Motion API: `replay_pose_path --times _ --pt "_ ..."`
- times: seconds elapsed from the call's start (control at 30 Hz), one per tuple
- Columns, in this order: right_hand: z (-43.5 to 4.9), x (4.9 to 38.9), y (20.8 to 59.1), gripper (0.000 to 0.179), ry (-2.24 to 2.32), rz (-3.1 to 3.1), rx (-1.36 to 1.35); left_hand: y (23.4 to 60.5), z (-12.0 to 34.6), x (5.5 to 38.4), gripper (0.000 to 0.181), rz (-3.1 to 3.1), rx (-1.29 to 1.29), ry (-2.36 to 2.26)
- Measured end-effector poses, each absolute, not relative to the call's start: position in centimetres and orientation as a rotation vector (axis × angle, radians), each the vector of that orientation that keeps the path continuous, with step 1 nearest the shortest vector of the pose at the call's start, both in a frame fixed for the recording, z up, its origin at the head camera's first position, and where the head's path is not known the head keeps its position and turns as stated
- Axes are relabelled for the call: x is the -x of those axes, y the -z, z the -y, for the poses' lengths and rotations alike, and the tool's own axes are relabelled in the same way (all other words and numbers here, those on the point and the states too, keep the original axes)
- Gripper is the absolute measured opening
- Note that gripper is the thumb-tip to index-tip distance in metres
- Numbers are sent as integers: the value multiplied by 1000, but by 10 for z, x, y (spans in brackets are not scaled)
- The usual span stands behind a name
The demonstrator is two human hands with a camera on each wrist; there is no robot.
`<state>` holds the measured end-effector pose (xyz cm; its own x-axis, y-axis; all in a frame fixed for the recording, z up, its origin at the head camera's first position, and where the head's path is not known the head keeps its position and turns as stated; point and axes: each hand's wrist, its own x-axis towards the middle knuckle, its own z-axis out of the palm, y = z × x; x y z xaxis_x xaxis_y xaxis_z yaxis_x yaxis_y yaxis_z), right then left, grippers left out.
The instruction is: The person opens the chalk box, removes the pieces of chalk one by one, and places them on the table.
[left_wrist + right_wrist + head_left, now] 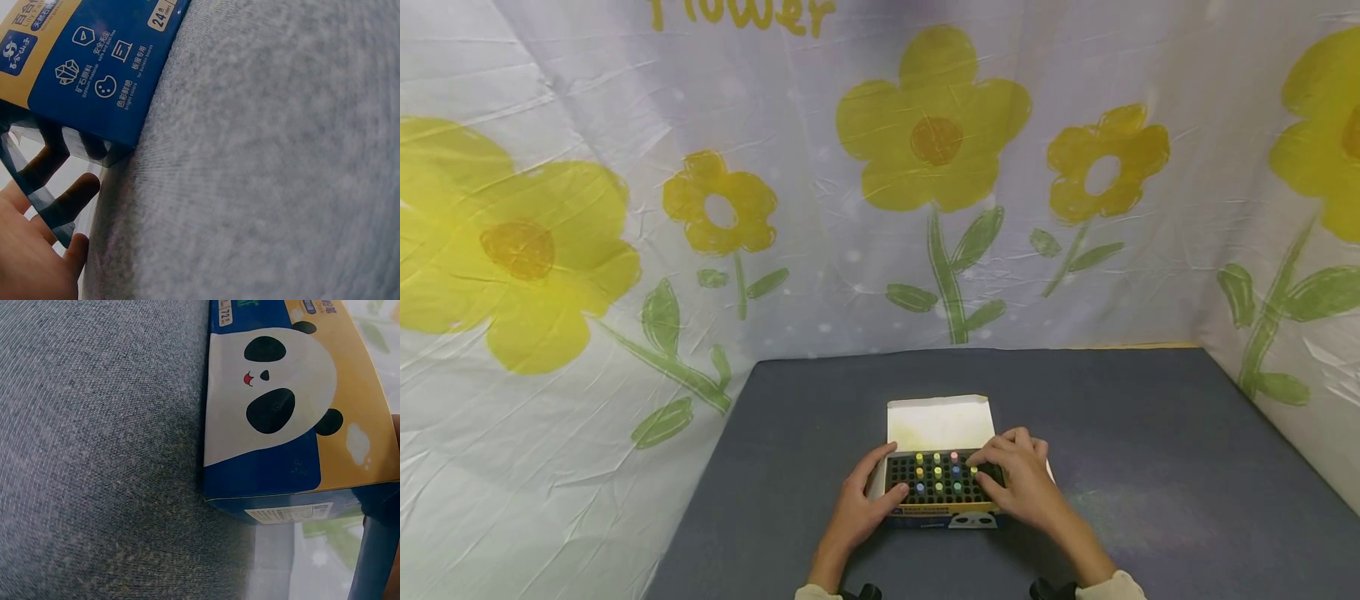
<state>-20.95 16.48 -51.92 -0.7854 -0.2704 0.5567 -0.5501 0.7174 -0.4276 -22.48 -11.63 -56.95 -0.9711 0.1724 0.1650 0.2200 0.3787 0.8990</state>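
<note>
A chalk box (925,522), blue and yellow with a panda face, stands with its lid (940,423) folded back. Inside is a black holder with rows of holes, and several chalk sticks in yellow, green, blue and pink stand upright in it. My left hand (862,503) holds the box's left end, thumb at the front left corner of the holder; its fingers (78,195) show beside a side flap in the left wrist view. With thumb and index finger, my right hand (1018,475) pinches a yellow chalk stick (973,471) at the right of the holder.
The box stands on a dark grey table (805,433), toward its near side. Behind and at both sides hangs a pale cloth (820,292) printed with yellow flowers. A side flap (1050,472) sticks out beyond the right hand.
</note>
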Motion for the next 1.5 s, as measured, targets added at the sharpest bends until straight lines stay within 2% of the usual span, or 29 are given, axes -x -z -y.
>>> replay_pose_path --times 0.5,1.0,1.27,1.5 --pt "-165 210 518 31 -941 2378 -679 571 117 225 60 2564 363 1717" --pt "-173 216 507 20 -1238 2325 -697 567 116 224 62 2584 355 1723" --pt "-176 217 492 34 -1240 2164 -682 569 116 224 60 2568 361 1732" --pt "-186 215 489 31 -1267 2162 -628 569 117 224 61 2568 368 1735"
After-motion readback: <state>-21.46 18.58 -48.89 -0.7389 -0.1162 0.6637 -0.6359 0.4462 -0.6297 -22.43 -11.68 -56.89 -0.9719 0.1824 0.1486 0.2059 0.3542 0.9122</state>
